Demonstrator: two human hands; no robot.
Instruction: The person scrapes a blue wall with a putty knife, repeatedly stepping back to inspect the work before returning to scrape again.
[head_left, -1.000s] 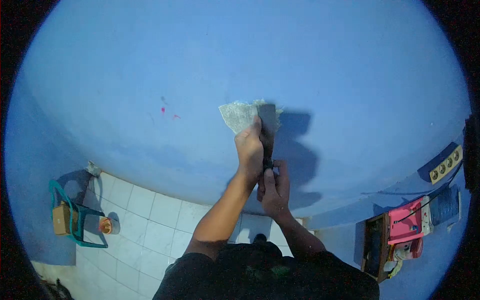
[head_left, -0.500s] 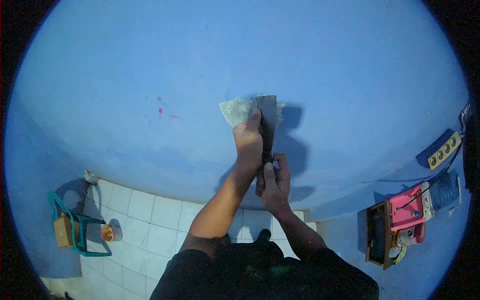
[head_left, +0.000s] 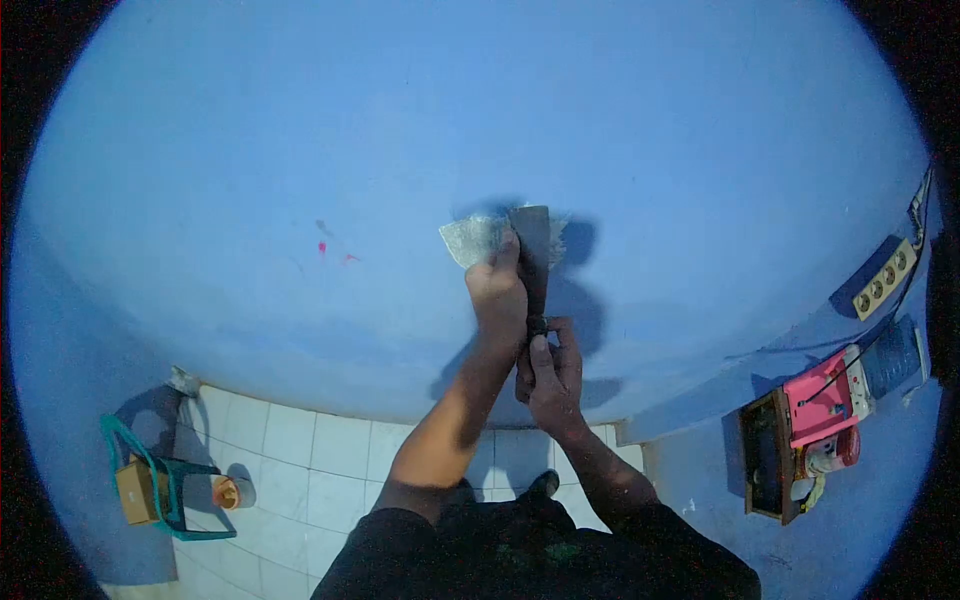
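My left hand [head_left: 497,298] is closed low on a wide, flared putty knife, its pale blade [head_left: 472,240] fanning out to the left and its handle hidden in my grip. The left thumb points up along the inner edge of that blade. In my right hand [head_left: 552,378] is the handle of a second putty knife, whose narrower dark blade [head_left: 533,245] stands upright beside the first. The two blades touch or overlap in this view. Behind them a rough whitish patch [head_left: 558,240] shows on the blue wall [head_left: 620,130].
Red marks [head_left: 322,248] dot the wall at left. A green stool [head_left: 180,533] carries a cardboard box [head_left: 137,492], with a small tub [head_left: 228,492] beside it on the tiled floor [head_left: 290,495]. At right are a power strip [head_left: 885,280], a pink item [head_left: 820,400] and a wooden cabinet [head_left: 765,460].
The view has tipped slightly upward, so the wall marks and floor things sit lower. Both hands keep their hold, and the two blades remain side by side with little visible shift.
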